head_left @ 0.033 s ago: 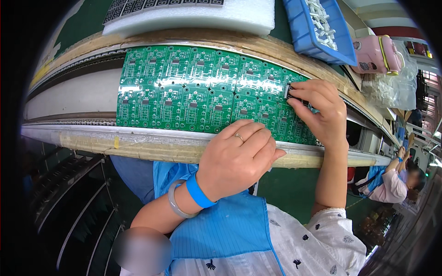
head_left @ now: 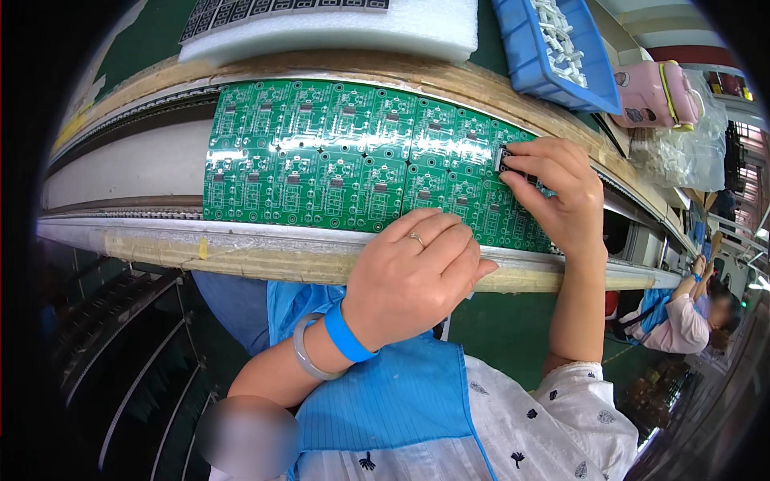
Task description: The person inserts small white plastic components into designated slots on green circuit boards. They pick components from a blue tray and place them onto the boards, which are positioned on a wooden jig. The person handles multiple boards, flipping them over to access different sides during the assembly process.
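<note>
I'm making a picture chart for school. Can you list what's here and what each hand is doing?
Main thing: green circuit board panel lying flat on a conveyor
Right hand: pinching a small black part at the panel's right end
Left hand: resting on the panel's near edge
Behind: blue bin of white parts, white foam tray

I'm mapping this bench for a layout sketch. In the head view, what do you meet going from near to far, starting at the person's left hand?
Left hand → green circuit board panel → wooden rail → white foam block.
</note>
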The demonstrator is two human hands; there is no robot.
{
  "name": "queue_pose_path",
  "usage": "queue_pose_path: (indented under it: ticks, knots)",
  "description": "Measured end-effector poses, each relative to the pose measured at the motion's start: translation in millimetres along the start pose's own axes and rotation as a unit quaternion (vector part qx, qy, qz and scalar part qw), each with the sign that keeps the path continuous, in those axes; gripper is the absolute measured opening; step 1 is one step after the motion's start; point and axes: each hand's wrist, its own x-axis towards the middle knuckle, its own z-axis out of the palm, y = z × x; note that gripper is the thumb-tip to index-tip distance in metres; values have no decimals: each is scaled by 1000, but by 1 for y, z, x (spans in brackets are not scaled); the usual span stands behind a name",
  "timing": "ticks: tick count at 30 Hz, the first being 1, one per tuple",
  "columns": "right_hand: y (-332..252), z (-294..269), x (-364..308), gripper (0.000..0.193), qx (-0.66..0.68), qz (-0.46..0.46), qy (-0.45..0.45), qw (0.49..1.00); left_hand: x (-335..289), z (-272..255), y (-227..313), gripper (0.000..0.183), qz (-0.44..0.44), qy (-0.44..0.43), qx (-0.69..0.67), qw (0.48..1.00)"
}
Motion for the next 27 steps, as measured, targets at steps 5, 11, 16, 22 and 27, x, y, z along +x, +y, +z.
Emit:
queue_pose_path:
  ticks: [5,11,16,22,27]
  knots:
    - [-10,-18,16,18,14,-3,47,999,-1,1,-1,21,10,7,12,1000]
    - [-17,-20,100,18,17,-69,108,992,-1,3,1,21,15,17,19,1000]
    - [-25,3,160,25,40,-68,40,996,-5,5,0,19,10,27,28,999]
    - [-10,4,185,27,19,-61,-27,998,-7,5,0,18,23,33,36,999]
    - [-11,15,179,18,-142,-228,60,961,-8,3,0,18,20,25,43,999]
